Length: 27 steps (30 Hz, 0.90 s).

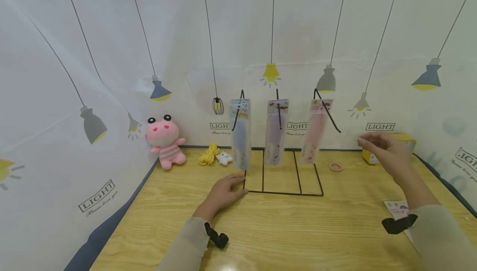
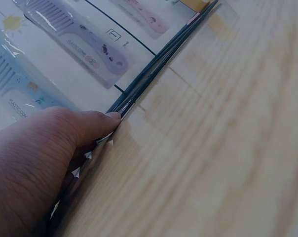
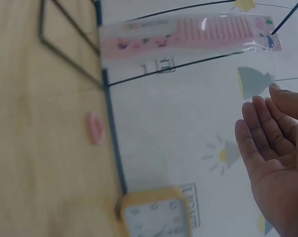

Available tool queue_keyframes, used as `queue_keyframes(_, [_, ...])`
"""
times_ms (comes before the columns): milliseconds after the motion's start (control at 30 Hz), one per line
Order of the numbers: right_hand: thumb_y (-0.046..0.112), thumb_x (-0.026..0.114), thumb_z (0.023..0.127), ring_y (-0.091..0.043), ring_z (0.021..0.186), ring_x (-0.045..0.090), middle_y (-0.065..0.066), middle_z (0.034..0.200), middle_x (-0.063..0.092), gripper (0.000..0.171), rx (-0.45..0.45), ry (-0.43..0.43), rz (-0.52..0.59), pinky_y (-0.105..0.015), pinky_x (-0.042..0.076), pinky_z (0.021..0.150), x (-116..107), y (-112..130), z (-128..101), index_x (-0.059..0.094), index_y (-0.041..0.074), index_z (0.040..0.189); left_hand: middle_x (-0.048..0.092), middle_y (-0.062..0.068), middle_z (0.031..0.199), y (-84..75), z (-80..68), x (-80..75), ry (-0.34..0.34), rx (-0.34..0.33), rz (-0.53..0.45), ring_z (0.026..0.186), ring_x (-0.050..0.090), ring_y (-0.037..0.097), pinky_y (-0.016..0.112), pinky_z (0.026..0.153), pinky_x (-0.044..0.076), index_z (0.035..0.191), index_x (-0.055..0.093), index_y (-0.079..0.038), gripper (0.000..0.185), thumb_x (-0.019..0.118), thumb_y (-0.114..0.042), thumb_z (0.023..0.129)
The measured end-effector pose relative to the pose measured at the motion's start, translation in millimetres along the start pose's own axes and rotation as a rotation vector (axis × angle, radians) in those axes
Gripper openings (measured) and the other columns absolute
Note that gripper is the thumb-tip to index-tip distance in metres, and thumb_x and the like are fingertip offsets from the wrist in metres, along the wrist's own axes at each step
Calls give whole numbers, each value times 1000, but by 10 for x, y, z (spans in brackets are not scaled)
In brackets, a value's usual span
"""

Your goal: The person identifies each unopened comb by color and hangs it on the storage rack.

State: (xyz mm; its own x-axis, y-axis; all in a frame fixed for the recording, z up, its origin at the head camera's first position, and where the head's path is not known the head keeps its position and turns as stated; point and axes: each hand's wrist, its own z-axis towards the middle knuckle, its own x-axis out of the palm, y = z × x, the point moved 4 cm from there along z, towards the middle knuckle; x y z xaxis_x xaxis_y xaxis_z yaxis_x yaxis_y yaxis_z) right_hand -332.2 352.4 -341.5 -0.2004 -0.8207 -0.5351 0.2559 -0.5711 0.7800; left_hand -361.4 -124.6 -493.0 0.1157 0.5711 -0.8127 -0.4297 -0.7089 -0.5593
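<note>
A black wire rack (image 1: pixel 283 192) stands on the wooden table (image 1: pixel 283 233). Three packaged combs hang from it: blue (image 1: pixel 240 134), purple (image 1: pixel 276 132) and pink (image 1: pixel 316 132). My left hand (image 1: pixel 232 184) lies flat on the table, and its fingertips (image 2: pixel 109 118) touch the rack's base wire (image 2: pixel 154 64) at the front left corner. In the left wrist view the blue comb (image 2: pixel 11 79) and purple comb (image 2: pixel 80 42) hang just beyond them. My right hand (image 1: pixel 372 142) is raised in the air to the right of the pink comb (image 3: pixel 188 34), with fingers (image 3: pixel 260 123) straight and the palm empty.
A pink hair tie (image 1: pixel 336 166) lies right of the rack. A yellow box (image 1: pixel 408 138) stands behind my right hand. A pink frog plush (image 1: pixel 165 140), a yellow cord (image 1: pixel 209 154) and a small white toy (image 1: pixel 224 158) sit at the back left. A printed card (image 1: pixel 398 209) lies under my right forearm.
</note>
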Motion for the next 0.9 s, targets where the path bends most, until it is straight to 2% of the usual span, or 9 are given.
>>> queue_keyframes(200, [31,62,102,10,90,58,23,104,64,34,-37,40,-82,-10,46,70,-112,-362,-443,64,6,124,51,-2,149,-5,6,-4,-9,10,10,141,43,27,51,115,34,145,57,-21,55,64,-48,97])
queue_keyframes(367, [30,64,101,17,89,54,28,104,62,35,-7,54,-156,-10,47,68,-168,-631,-704,64,4,125,51,-3,150,4,10,-2,-6,6,13,141,42,26,50,116,34,145,57,-22,55,64,-48,97])
queue_keyframes(467, [36,64,100,22,88,49,27,106,60,42,33,61,-220,-12,49,65,-174,-752,-822,62,4,128,50,-3,150,4,7,1,-1,6,4,142,42,27,51,116,34,145,57,-22,55,64,-47,97])
queue_keyframes(567, [40,63,100,24,87,46,20,108,63,45,42,66,-266,-14,51,64,-171,-846,-893,62,6,129,50,-3,150,-1,-2,-2,0,4,-6,142,42,28,51,116,34,145,57,-22,55,64,-47,97])
queue_keyframes(667, [40,63,100,23,87,46,2,112,69,44,46,62,-293,-13,50,63,-183,-931,-932,64,5,127,49,-2,151,-2,-15,-8,-1,-2,-15,142,41,28,52,116,33,146,56,-22,55,64,-47,97])
queue_keyframes(700, [41,63,100,22,86,48,-5,114,70,45,55,67,-309,-14,50,63,-186,-959,-939,64,5,126,49,-2,151,-1,-20,-8,0,-5,-17,142,41,28,52,116,33,146,56,-22,55,64,-46,97])
queue_keyframes(767, [43,61,100,7,90,60,-20,119,67,50,81,87,-343,-18,52,63,-194,-1017,-955,63,1,127,49,-2,151,-2,-28,-5,3,-8,-23,142,41,29,53,116,33,146,56,-22,55,64,-46,97])
queue_keyframes(833, [46,61,100,-16,94,68,-28,123,63,58,111,121,-373,-29,58,67,-202,-1079,-965,59,-4,129,48,-2,151,-1,-33,1,8,-12,-24,142,41,29,53,116,33,146,55,-23,55,64,-47,97])
queue_keyframes(900, [50,62,98,-40,99,67,-33,124,60,66,129,150,-423,-42,59,71,-208,-1131,-966,55,-8,130,49,-2,151,-2,-29,4,8,-10,-26,142,41,29,53,115,34,146,55,-23,55,64,-48,97])
